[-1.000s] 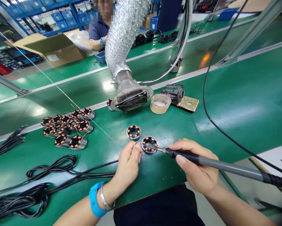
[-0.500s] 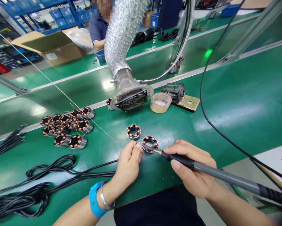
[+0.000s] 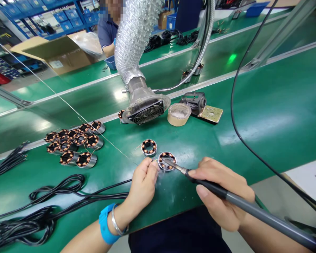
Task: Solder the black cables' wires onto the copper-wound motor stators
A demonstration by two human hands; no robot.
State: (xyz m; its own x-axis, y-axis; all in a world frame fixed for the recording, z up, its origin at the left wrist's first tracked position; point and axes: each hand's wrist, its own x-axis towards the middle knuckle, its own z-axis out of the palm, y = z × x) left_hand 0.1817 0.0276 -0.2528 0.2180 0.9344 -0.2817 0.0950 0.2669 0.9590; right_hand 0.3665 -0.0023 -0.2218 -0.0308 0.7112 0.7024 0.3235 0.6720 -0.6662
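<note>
My right hand [image 3: 223,189] grips a soldering iron [image 3: 242,202] with a black and grey handle. Its tip lies over the left inner part of a motor stator [image 3: 167,161], a metal ring with copper coils. Faint smoke hangs beside it. Just left of this stator, my left hand [image 3: 143,182] pinches thin lead wire; a tiny yellow-green end shows at the fingertips. Black cable [image 3: 113,185] runs into that hand from the left. A thin pale strand [image 3: 94,133] slants down to the fingers from the upper left. Another stator [image 3: 149,147] lies just behind.
Several stators [image 3: 86,159] stand grouped at left, above coiled black cables [image 3: 18,225]. A fume duct [image 3: 144,109] hangs over the green bench, near a tape roll [image 3: 179,115] and an iron stand [image 3: 195,102]. A black cord [image 3: 238,130] loops at right. A person [image 3: 109,31] sits across.
The soldering iron and my right hand have shifted slightly right and back, the tip still over the stator. Smoke has appeared by the stator. My left hand stays almost in place.
</note>
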